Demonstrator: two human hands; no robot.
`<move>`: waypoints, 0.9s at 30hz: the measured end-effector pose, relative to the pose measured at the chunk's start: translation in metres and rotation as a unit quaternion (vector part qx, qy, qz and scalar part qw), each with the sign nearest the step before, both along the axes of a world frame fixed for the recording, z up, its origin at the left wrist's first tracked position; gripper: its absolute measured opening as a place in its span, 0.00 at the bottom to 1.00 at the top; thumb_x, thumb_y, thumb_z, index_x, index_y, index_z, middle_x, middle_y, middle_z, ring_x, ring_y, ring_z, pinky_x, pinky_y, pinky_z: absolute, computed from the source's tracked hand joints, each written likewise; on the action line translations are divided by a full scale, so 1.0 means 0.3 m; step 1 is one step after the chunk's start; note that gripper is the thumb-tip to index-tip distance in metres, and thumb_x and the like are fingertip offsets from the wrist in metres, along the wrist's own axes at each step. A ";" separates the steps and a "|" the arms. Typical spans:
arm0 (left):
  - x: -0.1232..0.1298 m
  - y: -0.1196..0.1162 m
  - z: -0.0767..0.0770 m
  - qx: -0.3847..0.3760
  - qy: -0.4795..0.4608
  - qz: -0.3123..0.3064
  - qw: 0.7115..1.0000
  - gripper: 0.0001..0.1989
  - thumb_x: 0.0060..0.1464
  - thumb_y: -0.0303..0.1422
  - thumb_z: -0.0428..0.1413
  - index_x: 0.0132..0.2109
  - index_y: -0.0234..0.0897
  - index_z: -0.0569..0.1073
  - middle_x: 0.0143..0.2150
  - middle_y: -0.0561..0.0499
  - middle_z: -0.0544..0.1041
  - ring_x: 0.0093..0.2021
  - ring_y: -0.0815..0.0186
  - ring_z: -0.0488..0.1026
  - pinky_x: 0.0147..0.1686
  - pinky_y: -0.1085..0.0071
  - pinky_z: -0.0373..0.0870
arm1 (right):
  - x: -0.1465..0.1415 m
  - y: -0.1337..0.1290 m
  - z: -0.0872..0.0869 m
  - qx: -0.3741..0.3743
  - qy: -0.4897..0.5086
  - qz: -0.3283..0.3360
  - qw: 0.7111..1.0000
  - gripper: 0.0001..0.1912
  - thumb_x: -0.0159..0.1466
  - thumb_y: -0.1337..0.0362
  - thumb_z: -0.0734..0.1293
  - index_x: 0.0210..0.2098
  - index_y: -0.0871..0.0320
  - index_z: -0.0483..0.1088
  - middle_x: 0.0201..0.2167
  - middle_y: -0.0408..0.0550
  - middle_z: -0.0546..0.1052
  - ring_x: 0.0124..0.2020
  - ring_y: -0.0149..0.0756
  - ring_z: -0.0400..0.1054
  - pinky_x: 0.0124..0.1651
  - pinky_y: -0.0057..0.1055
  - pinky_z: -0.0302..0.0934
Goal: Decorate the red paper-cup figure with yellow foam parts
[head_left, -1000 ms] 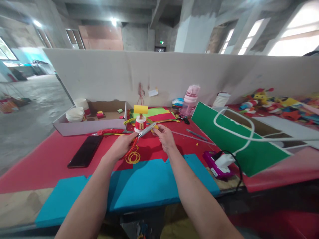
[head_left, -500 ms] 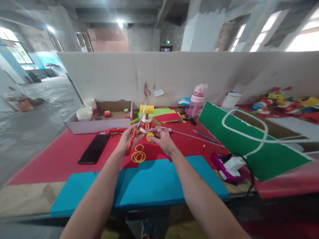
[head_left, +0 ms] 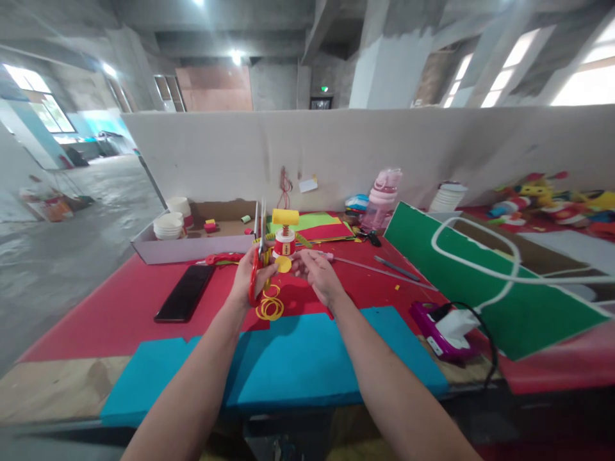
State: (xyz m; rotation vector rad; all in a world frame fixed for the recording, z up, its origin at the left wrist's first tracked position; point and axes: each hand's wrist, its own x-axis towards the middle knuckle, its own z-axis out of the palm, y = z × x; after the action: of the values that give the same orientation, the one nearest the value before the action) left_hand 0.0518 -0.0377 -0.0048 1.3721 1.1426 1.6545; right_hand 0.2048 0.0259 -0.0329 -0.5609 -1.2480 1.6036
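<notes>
My left hand is closed around red-handled scissors, their blades pointing up and away. At its thumb tip is a small yellow paper disc, apparently pinched there, and a yellow paper strip hangs beside it. My right hand is just right of the disc, fingers loosely bent and apart; whether a fingertip touches the disc is hard to see. Behind the disc stands a paper-cup figure with a red band, a coiled neck and a yellow roll on top. Yellow paper rings lie below my hands.
A black phone lies left, near a white box holding paper cups. Blue foam sheets line the front edge. Right are a purple power strip, white cable and green board. A pink bottle stands behind.
The disc has shifted from my right fingers toward my left thumb. My left hand has turned the scissors more upright. The view has tilted up slightly.
</notes>
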 end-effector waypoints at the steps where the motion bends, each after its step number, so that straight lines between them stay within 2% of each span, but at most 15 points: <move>1: 0.004 0.000 0.001 0.006 -0.018 0.013 1.000 0.25 0.43 0.31 0.63 0.51 0.36 0.69 0.29 0.57 0.69 0.27 0.72 0.69 0.30 0.74 0.68 | -0.002 0.000 0.002 -0.020 0.018 -0.005 1.000 0.21 0.56 0.45 0.69 0.32 0.58 0.73 0.25 0.43 0.74 0.25 0.28 0.66 0.32 0.28 0.62; 5: 0.017 0.003 -0.009 0.015 -0.059 0.025 0.998 0.25 0.43 0.32 0.63 0.51 0.36 0.68 0.30 0.56 0.70 0.26 0.72 0.69 0.28 0.74 0.68 | -0.017 -0.018 0.006 -0.086 0.048 0.010 0.995 0.26 0.56 0.40 0.66 0.29 0.59 0.73 0.25 0.46 0.75 0.26 0.30 0.67 0.31 0.29 0.63; 7: 0.025 0.006 -0.020 0.014 -0.066 0.021 0.997 0.25 0.44 0.31 0.63 0.51 0.37 0.68 0.30 0.56 0.70 0.27 0.73 0.69 0.28 0.75 0.68 | -0.029 -0.031 0.005 -0.102 0.054 0.026 0.993 0.25 0.54 0.41 0.68 0.30 0.58 0.73 0.26 0.45 0.75 0.26 0.30 0.66 0.32 0.29 0.64; 10: 0.040 0.013 -0.039 0.021 -0.062 0.021 0.998 0.25 0.45 0.32 0.62 0.51 0.37 0.67 0.31 0.56 0.71 0.28 0.72 0.70 0.30 0.75 0.68 | -0.045 -0.046 -0.001 -0.077 0.054 0.027 0.995 0.19 0.49 0.50 0.75 0.32 0.57 0.72 0.27 0.41 0.75 0.26 0.27 0.65 0.34 0.27 0.63; 13: 0.055 0.020 -0.054 0.028 -0.052 0.031 0.998 0.24 0.45 0.32 0.62 0.50 0.38 0.66 0.32 0.56 0.71 0.30 0.71 0.70 0.31 0.75 0.68 | -0.057 -0.050 -0.011 -0.038 0.049 0.012 0.998 0.18 0.47 0.56 0.77 0.33 0.56 0.72 0.30 0.40 0.76 0.28 0.26 0.66 0.36 0.26 0.63; 21: 0.086 0.008 -0.045 0.032 -0.021 0.032 0.999 0.23 0.46 0.34 0.61 0.50 0.37 0.65 0.34 0.54 0.72 0.34 0.69 0.71 0.36 0.72 0.69 | -0.068 -0.046 -0.024 -0.041 0.069 -0.004 0.997 0.16 0.47 0.57 0.76 0.32 0.56 0.73 0.34 0.43 0.78 0.35 0.32 0.70 0.42 0.31 0.65; 24: 0.076 0.006 -0.044 0.036 0.008 0.014 0.999 0.23 0.48 0.35 0.60 0.51 0.37 0.65 0.34 0.54 0.71 0.33 0.69 0.71 0.36 0.72 0.69 | -0.054 -0.036 -0.013 -0.051 0.082 -0.021 0.995 0.15 0.46 0.58 0.77 0.30 0.56 0.74 0.31 0.41 0.77 0.33 0.30 0.69 0.41 0.30 0.65; 27: 0.048 0.010 -0.048 0.035 0.081 0.017 0.996 0.22 0.51 0.36 0.58 0.53 0.37 0.65 0.34 0.53 0.71 0.32 0.69 0.70 0.35 0.72 0.68 | -0.026 -0.014 -0.001 -0.064 0.106 -0.073 0.990 0.14 0.44 0.59 0.77 0.27 0.57 0.74 0.28 0.40 0.75 0.31 0.28 0.67 0.37 0.27 0.64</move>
State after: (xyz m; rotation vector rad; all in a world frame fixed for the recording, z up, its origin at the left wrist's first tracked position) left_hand 0.0661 -0.0348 -0.0193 1.5625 1.2159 1.6453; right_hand 0.1969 0.0218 -0.0332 -0.5332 -0.9298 1.5816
